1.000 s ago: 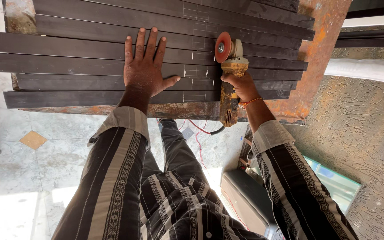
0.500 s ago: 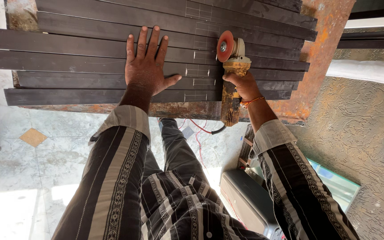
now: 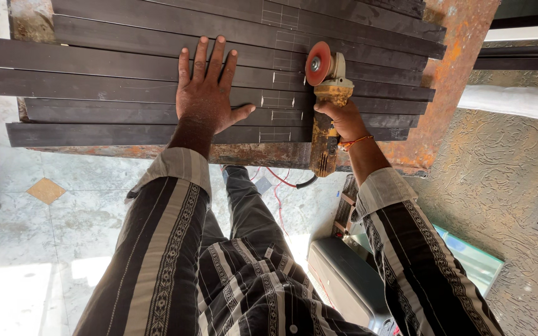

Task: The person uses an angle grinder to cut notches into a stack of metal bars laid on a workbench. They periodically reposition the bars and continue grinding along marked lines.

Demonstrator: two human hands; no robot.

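left hand [image 3: 205,93] spread flat on six dark bars [image 3: 126,84]. right hand [image 3: 342,119] grips one grinder [image 3: 324,106], its single disc [image 3: 317,63] over the bars.

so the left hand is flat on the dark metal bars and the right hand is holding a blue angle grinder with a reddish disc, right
Not quite: the angle grinder is yellow, not blue, as the head view shows. The rest holds: the left hand lies flat, fingers spread, on the dark metal bars, and the right hand grips the grinder, whose disc is reddish.
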